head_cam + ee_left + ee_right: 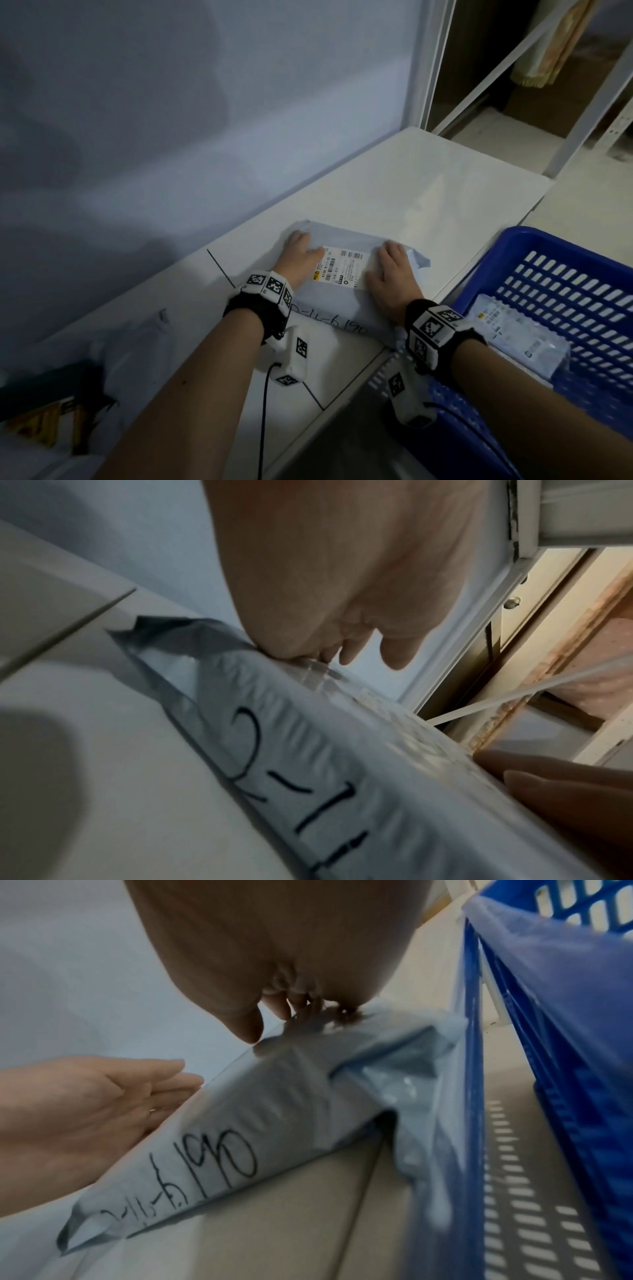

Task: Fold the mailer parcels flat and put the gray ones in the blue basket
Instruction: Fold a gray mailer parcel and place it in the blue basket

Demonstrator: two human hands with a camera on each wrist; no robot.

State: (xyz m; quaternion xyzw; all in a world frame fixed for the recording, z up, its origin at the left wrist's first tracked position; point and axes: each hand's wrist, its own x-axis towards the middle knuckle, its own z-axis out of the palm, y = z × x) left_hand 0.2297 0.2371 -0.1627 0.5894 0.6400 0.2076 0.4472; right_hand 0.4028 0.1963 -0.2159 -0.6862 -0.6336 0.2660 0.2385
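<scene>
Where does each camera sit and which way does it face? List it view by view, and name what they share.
Head: worn on the head, looking forward and down at the gray plastic mailer parcel on the white table; both forearms, left hand and right hand show.
Left wrist: under the left palm, looking along the fingers across the mailer.
Right wrist: under the right palm, looking along the mailer beside the blue slotted plastic basket; the left hand shows too.
Shared: all three show the mailer's black handwriting.
</scene>
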